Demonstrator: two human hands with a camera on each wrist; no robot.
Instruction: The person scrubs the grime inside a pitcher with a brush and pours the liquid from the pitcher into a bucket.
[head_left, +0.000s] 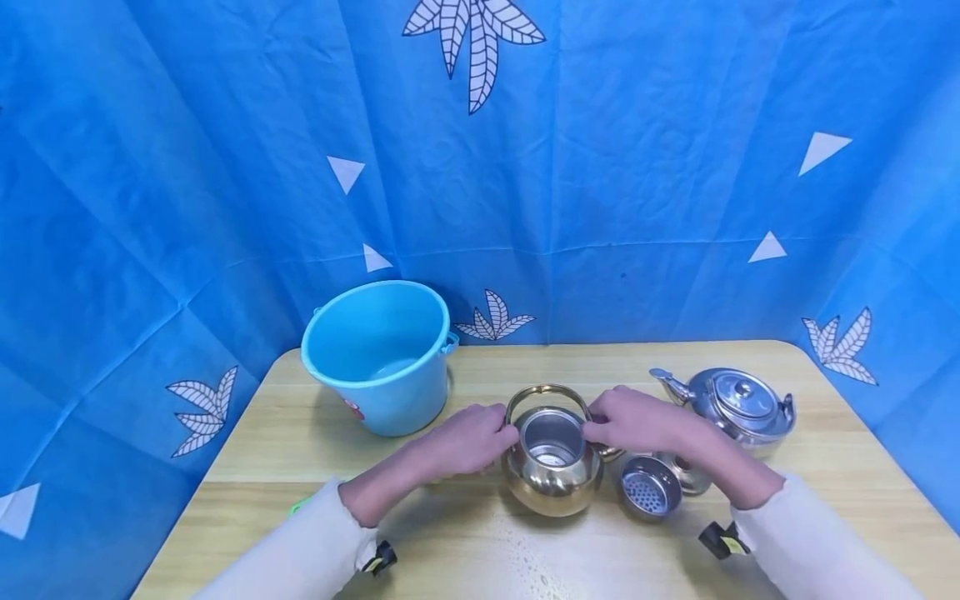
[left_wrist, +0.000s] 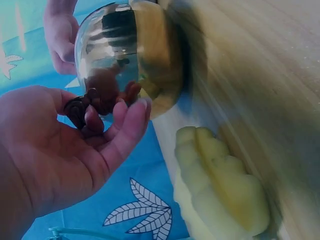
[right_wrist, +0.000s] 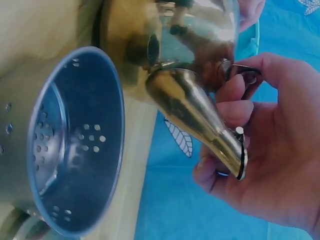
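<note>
A gold-coloured metal teapot (head_left: 551, 492) stands lidless on the table, its raised hoop handle (head_left: 547, 389) arching over the round opening. My left hand (head_left: 468, 439) pinches the handle's left end where it joins the body. On the other side my right hand (head_left: 630, 419) grips the handle's right end, beside the spout (right_wrist: 195, 117). Just right of the teapot sits a perforated steel strainer (head_left: 649, 487), its holes showing in the right wrist view. Near the left hand, the left wrist view shows a yellow, wavy-edged sponge (left_wrist: 215, 180), which the left arm hides from the head view.
A light-blue bucket (head_left: 375, 385) stands at the back left. Towards the back right is a silver kettle (head_left: 742, 400) with its lid on. A round metal piece (head_left: 690, 477), partly covered by the right arm, lies behind the strainer. Water drops dot the wooden table (head_left: 540, 567) in front.
</note>
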